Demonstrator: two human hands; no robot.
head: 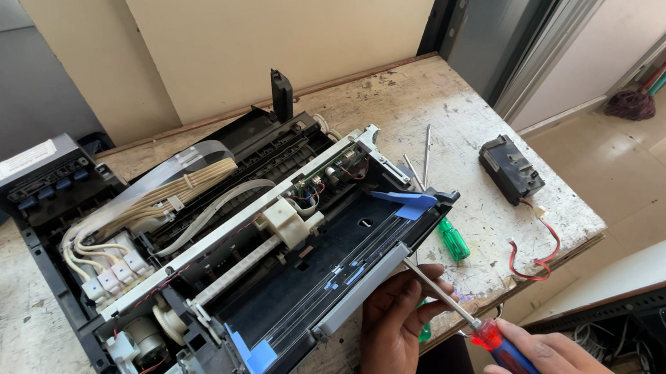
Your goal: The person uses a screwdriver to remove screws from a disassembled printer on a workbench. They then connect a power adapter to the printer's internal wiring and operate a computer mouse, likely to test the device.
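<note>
red-handled screwdriver [488,334] in right hand [543,364], tip at printer [210,262].

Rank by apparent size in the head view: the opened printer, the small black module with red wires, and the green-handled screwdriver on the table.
1. opened printer, clearly largest.
2. and 3. small black module and green-handled screwdriver: similar in apparent size, so I leave them unranked.

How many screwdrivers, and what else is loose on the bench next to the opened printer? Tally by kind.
Screwdrivers: 3 – red-and-blue-handled one in the right hand, green-handled one, bare-shafted one lying behind it
Small black module with red wires: 1
Opened printer: 1, with the left hand at its front edge
Total: 5
</note>
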